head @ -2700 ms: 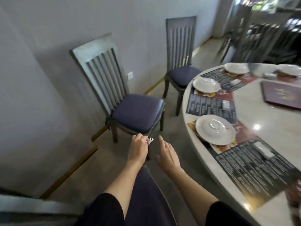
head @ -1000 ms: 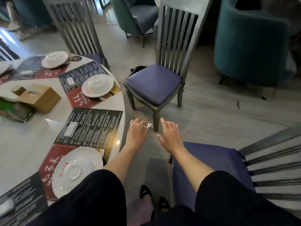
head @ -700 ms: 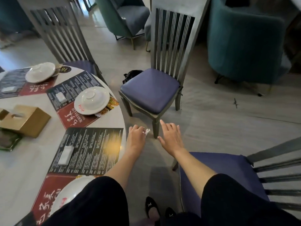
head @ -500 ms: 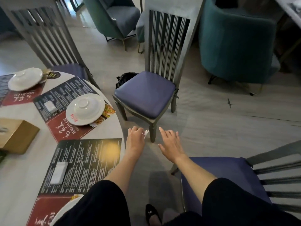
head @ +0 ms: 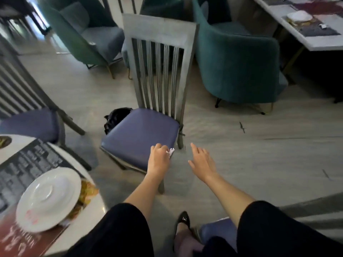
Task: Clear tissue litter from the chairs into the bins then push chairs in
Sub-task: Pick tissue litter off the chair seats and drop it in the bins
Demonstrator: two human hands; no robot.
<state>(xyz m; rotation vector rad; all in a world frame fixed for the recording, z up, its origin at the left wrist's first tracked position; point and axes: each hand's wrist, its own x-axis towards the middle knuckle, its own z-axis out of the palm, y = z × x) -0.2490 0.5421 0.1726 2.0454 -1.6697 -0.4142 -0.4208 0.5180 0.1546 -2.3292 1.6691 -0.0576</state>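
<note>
Pinching one tissue scrap [head: 170, 152] in left hand [head: 158, 161] fingers, right hand [head: 202, 162] fingers apart, one chair [head: 139, 134] ahead

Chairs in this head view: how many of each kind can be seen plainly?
Grey slatted chairs with purple seats: 3
Teal armchairs: 2
Total: 5
A teal shape at the top edge is too cropped to count.
</note>
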